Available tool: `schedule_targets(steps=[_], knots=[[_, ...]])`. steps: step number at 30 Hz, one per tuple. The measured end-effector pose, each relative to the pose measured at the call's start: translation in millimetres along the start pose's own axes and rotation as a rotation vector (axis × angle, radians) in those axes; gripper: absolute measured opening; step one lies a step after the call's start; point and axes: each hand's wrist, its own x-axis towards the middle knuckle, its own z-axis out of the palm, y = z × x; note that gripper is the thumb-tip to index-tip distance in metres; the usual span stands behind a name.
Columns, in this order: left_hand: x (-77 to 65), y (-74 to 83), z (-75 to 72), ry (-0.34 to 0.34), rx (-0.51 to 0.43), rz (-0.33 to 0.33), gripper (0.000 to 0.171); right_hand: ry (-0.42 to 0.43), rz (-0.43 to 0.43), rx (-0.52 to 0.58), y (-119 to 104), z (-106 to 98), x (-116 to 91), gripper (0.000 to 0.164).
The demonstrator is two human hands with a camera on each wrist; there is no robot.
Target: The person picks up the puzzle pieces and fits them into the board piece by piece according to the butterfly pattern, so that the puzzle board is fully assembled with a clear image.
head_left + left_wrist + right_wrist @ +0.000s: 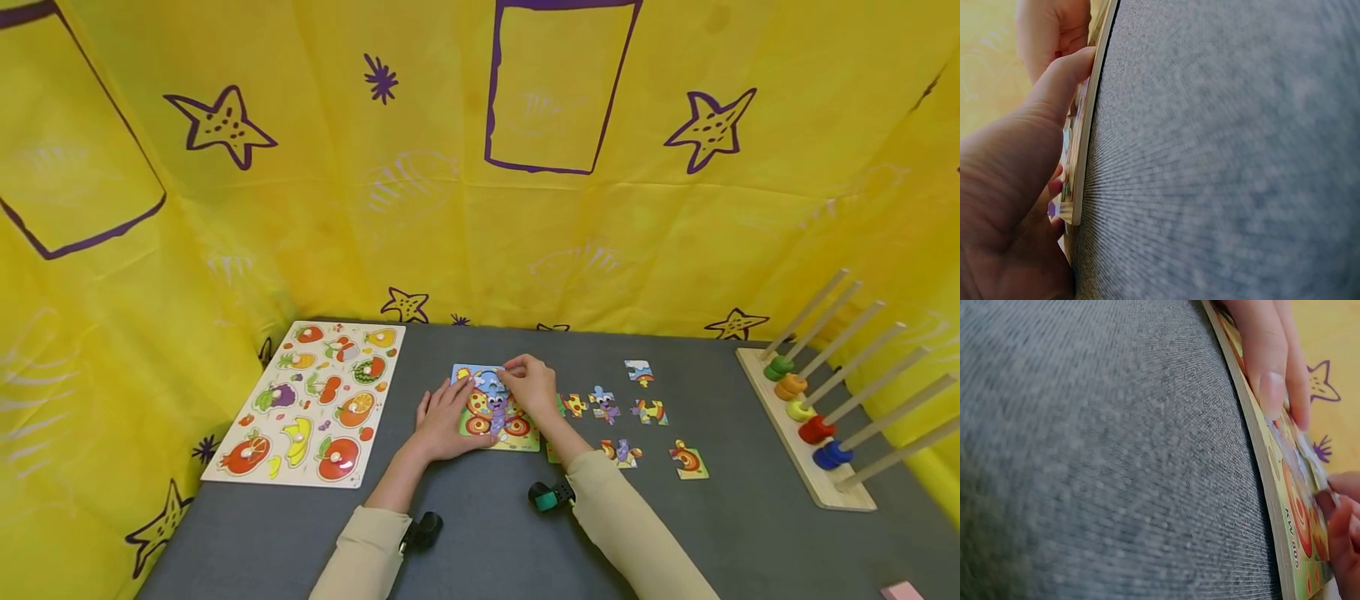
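Note:
A small jigsaw board (525, 442) with a butterfly picture lies on the dark tabletop, several pieces lying on it. My left hand (442, 425) rests on its left side, fingers extended and thumb (1075, 65) against the near edge. My right hand (532, 387) is over the board's upper right. Its thumb and finger pinch a puzzle piece (1315, 464), seen edge-on in the right wrist view, tilted up from the board. The fingers hide most of that piece's picture. Loose puzzle pieces (604, 403) lie right of the board, some partly behind my right wrist.
A fruit peg puzzle (311, 400) lies at the left. On the right stands a wooden peg rack (806, 442) with upright rods and coloured rings. A yellow patterned cloth (450, 217) hangs behind the table. A pink object (902, 591) shows at the lower right edge.

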Motion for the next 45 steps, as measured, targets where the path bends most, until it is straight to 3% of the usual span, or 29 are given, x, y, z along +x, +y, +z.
schedule_targets(steps=[7, 13, 17, 22, 26, 32, 37, 41, 45], knots=[[0.8, 3.6, -1.0, -0.018, 0.038, -0.021, 0.096, 0.010, -0.100, -0.119, -1.1, -2.8, -1.3, 0.017], [3.3, 5.6, 0.5, -0.030, 0.068, -0.036, 0.097, -0.022, -0.110, -0.194, 0.9, -2.5, 0.0, 0.019], [4.2, 6.1, 1.9, -0.031, 0.088, -0.032, 0.096, -0.038, -0.161, -0.211, 4.5, -2.2, -0.2, 0.015], [2.8, 8.0, 2.5, -0.036, 0.096, -0.045, 0.095, -0.090, -0.260, -0.284, 8.5, -9.4, -5.9, 0.012], [2.0, 8.6, 3.0, -0.023, 0.116, -0.047, 0.096, -0.168, -0.309, -0.364, 11.3, -16.9, -9.7, 0.024], [3.1, 6.8, 1.1, 0.005, 0.112, 0.052, 0.097, -0.259, -0.335, -0.357, 10.2, -21.4, -8.5, 0.032], [7.1, 5.5, -3.0, -0.021, 0.019, 0.174, 0.092, -0.263, -0.314, -0.313, 10.6, -19.8, -6.3, 0.029], [8.1, 8.2, -6.5, -0.070, -0.015, 0.169, 0.091, -0.271, -0.279, -0.286, 10.8, -18.5, -5.9, 0.029], [10.9, 12.8, -6.4, -0.072, 0.053, 0.154, 0.091, -0.268, -0.273, -0.296, 10.2, -20.0, -5.9, 0.031]])
